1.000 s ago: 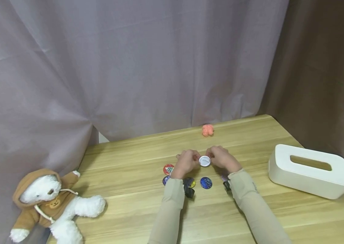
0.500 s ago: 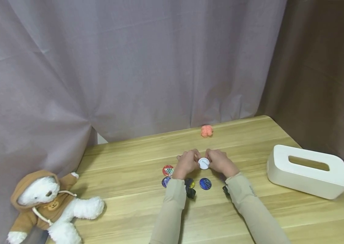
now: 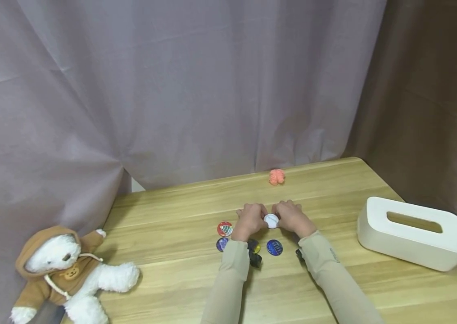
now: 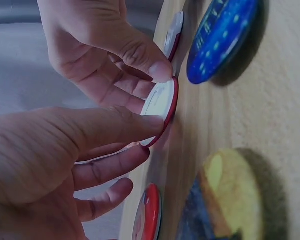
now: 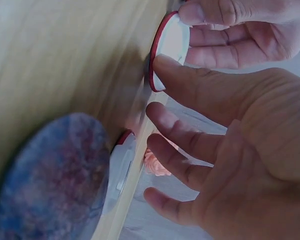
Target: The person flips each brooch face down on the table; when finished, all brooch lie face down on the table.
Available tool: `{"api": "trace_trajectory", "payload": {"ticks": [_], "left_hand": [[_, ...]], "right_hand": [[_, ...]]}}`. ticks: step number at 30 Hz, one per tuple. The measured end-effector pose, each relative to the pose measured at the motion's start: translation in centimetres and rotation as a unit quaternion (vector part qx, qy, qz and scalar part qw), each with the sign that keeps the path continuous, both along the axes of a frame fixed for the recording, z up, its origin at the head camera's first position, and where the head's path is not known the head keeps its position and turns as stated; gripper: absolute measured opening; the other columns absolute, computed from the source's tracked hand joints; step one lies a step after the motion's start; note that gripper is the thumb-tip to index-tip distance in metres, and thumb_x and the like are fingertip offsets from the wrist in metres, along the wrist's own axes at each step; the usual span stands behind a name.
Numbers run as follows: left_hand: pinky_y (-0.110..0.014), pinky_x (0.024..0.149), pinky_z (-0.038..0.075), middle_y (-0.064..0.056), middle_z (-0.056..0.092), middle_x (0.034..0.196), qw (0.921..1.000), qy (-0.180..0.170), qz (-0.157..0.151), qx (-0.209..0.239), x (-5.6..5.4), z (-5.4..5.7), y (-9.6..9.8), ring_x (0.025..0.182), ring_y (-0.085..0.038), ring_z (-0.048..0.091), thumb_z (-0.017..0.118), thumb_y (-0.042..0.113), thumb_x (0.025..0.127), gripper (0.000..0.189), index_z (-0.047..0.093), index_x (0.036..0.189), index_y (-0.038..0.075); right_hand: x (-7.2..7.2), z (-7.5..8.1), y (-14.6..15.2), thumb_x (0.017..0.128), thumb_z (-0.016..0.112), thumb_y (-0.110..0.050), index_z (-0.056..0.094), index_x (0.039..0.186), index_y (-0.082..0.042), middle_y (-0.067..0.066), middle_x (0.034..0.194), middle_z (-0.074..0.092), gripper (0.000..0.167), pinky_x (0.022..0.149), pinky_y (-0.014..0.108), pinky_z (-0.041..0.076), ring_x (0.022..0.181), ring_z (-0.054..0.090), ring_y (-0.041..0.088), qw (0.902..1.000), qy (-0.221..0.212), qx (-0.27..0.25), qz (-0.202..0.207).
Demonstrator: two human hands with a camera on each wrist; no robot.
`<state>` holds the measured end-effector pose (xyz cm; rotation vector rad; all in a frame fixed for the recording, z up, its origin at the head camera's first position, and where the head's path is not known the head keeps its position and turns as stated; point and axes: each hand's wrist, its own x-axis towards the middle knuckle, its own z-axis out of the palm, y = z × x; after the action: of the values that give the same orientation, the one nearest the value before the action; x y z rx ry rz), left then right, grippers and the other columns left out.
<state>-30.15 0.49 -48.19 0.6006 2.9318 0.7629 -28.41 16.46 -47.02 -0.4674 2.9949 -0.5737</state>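
A round button badge [image 3: 271, 221] is held with its white back facing up and its red rim showing. My left hand [image 3: 249, 220] pinches one side, its thumb on the white back. On the opposite side my right hand [image 3: 293, 217] pinches it too, with the right thumb [image 5: 177, 70] pressed on the back near the rim. The other fingers of the right hand spread apart below in the right wrist view. Between the two thumbs the badge is tilted, close over the wooden table [image 3: 179, 261]. Its front is hidden.
Nearer the body lie a red tree badge [image 3: 224, 228], a purple badge [image 3: 222, 244], a yellow badge [image 3: 257, 248] and a blue badge [image 3: 274, 247]. Another white-backed badge [image 5: 121, 170] lies beside the right hand. A pink item [image 3: 277, 177], tissue box [image 3: 414, 234] and teddy bear [image 3: 70, 274] stand around.
Both hands have brought the badge slightly nearer the body. The right fingers have moved in closer to the left ones around it. The other badges stay in place.
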Motion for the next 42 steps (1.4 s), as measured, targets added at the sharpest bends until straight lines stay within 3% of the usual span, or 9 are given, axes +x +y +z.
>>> {"api": "trace_trajectory", "payload": {"ticks": [9,14,22,29,37,42], "left_hand": [[-0.05,0.087,0.035,0.007,0.065,0.079,1.0,-0.002,-0.008,0.002,0.1,0.0,-0.2,0.094,-0.022,0.055,0.085,0.011,0.078,0.014,0.077,0.089,0.014],[-0.057,0.094,0.034,0.004,0.071,0.087,0.9992,-0.004,-0.015,0.037,-0.1,0.1,-1.0,0.099,-0.025,0.057,0.079,0.011,0.083,0.01,0.077,0.093,0.011],[-0.059,0.098,0.034,-0.002,0.075,0.103,0.9936,0.004,-0.02,0.111,-0.1,0.7,-2.8,0.106,-0.028,0.062,0.067,0.011,0.092,0.018,0.076,0.107,0.007],[-0.044,0.094,0.048,-0.007,0.074,0.109,0.9873,0.013,-0.006,0.158,-0.1,1.0,-4.1,0.107,-0.024,0.066,0.062,0.007,0.094,0.022,0.074,0.112,0.006],[-0.038,0.089,0.051,-0.008,0.072,0.114,0.9864,-0.021,-0.004,0.163,0.3,0.6,-5.5,0.104,-0.023,0.066,0.063,-0.002,0.087,0.031,0.073,0.115,0.005],[-0.039,0.093,0.05,-0.009,0.073,0.115,0.9889,-0.03,-0.009,0.145,0.4,0.3,-6.2,0.107,-0.026,0.065,0.068,-0.006,0.082,0.034,0.074,0.113,0.004]], "right_hand": [[0.0,0.1,-0.2,0.078,0.081,-0.001,0.073,0.092,-0.006,0.01,0.092,0.058,0.018,0.082,0.053,0.036,0.092,0.046,0.032,0.9998,-0.01,0.016,0.001],[-0.2,0.2,-0.4,0.078,0.079,0.0,0.071,0.091,-0.005,0.01,0.09,0.061,0.016,0.079,0.05,0.038,0.089,0.049,0.032,0.9999,0.001,0.01,0.004],[-0.7,0.5,-1.4,0.081,0.07,0.003,0.071,0.108,0.003,0.019,0.104,0.07,0.027,0.087,0.062,0.043,0.101,0.057,0.041,0.9977,0.037,-0.049,0.027],[-1.0,0.5,-2.5,0.085,0.069,0.0,0.07,0.107,0.005,0.02,0.103,0.071,0.022,0.088,0.059,0.047,0.101,0.063,0.042,0.9926,0.056,-0.096,0.05],[-0.9,0.5,-3.5,0.081,0.076,0.001,0.07,0.11,0.003,0.018,0.104,0.071,0.03,0.089,0.056,0.048,0.1,0.064,0.038,0.994,0.026,-0.098,0.043],[-1.2,0.4,-4.3,0.071,0.079,0.004,0.072,0.1,0.0,0.013,0.096,0.072,0.03,0.078,0.047,0.051,0.087,0.064,0.029,0.9951,0.01,-0.08,0.058]]}}
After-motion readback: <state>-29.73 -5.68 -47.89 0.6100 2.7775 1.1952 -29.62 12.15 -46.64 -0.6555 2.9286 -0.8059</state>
